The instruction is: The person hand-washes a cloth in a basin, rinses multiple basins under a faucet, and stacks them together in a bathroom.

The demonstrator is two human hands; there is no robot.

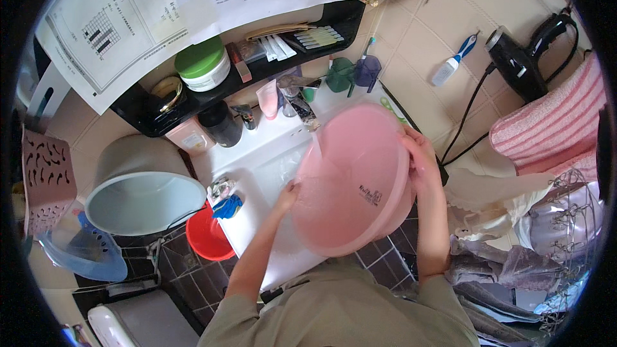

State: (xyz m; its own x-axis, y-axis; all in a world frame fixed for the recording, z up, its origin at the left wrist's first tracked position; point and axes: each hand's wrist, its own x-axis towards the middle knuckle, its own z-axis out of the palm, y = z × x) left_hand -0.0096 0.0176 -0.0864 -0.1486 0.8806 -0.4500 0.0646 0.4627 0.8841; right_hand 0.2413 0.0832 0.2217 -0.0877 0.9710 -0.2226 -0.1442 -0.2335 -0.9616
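Observation:
A large pink plastic basin (pixel 337 212) is tilted over the white washbasin (pixel 262 178), held in both hands. My left hand (pixel 288 195) grips its left rim. At the opposite side, my right hand (pixel 418 152) holds the rim and outer wall, with some fingers hidden. Water runs from the metal faucet (pixel 306 111) into the pink basin. On the washbasin's left corner lie a blue cloth-like item (pixel 227 206) and a crumpled wrapper-like item (pixel 221 188).
A black shelf (pixel 202 103) with jars and tubes hangs above the washbasin. Toothbrush cups (pixel 340 74) stand behind the faucet. A grey basin (pixel 144 202) and a red bucket (pixel 205 236) are at left; a hair dryer (pixel 518 65) and pink towel (pixel 549 120) hang at right.

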